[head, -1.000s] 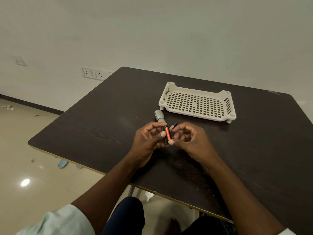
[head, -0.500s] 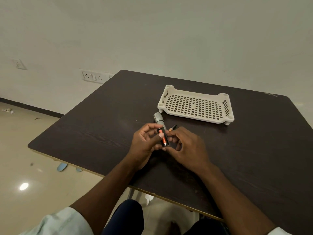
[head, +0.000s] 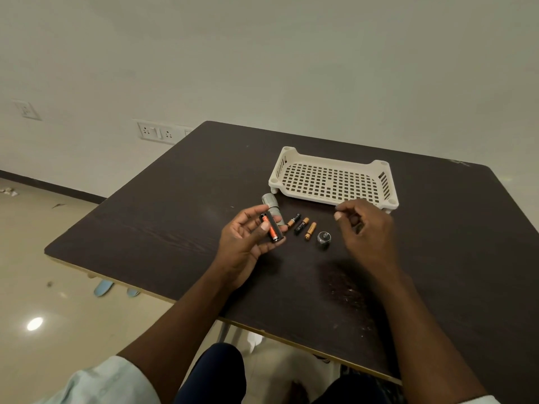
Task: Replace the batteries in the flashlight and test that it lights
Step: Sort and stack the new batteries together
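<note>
Left hand point(head: 242, 243) gripping battery holder point(head: 271, 228) between thumb and fingers; right hand point(head: 366, 228) raised, fingers loosely curled, holding nothing visible; flashlight body point(head: 271, 204) lying on counter point(head: 175, 214) just behind holder; three batteries point(head: 301, 225) beside holder; end cap point(head: 323, 237) beyond batteries; tray point(head: 332, 179) behind.

Black battery holder point(head: 271, 228) held; three batteries point(head: 301, 225) beside grey flashlight point(head: 271, 206).

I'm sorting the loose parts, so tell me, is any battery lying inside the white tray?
No, the white tray holds nothing; the three loose batteries lie on the dark table in front of it.
</note>
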